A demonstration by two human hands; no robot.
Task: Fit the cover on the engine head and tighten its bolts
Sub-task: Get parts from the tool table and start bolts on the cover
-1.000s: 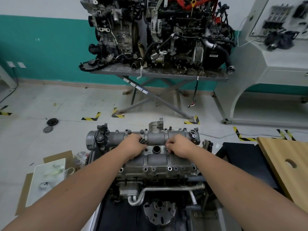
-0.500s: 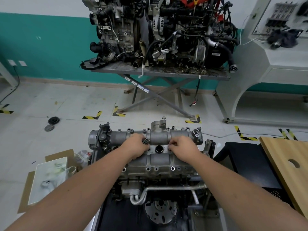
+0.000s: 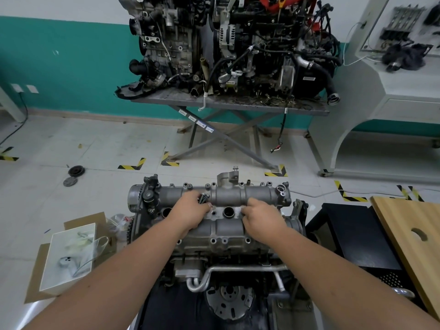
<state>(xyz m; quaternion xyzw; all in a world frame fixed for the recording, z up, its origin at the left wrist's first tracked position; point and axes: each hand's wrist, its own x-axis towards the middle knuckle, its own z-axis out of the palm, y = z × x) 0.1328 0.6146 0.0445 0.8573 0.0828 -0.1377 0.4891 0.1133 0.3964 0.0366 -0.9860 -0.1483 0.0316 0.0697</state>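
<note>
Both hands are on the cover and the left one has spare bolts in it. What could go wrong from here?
1. The left hand holds several loose bolts right beside the open round bore in the cover; one could slip and drop in.
2. The right hand hides what its fingers are doing at a hole, so a bolt started there could go in crooked unnoticed.

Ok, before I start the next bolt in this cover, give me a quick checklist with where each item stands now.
1. Cover sitting on the engine head: ok, though full seating cannot be told.
2. Spare bolts within reach: ok, the left hand holds a bunch.
3. Right hand at a hole: fingers are down on the cover beside the round centre opening; whether they hold a bolt, cannot tell.
4. Near-edge holes filled: not ok, they look empty.
5. Tightening tool at hand: not ok, none in view.
</note>
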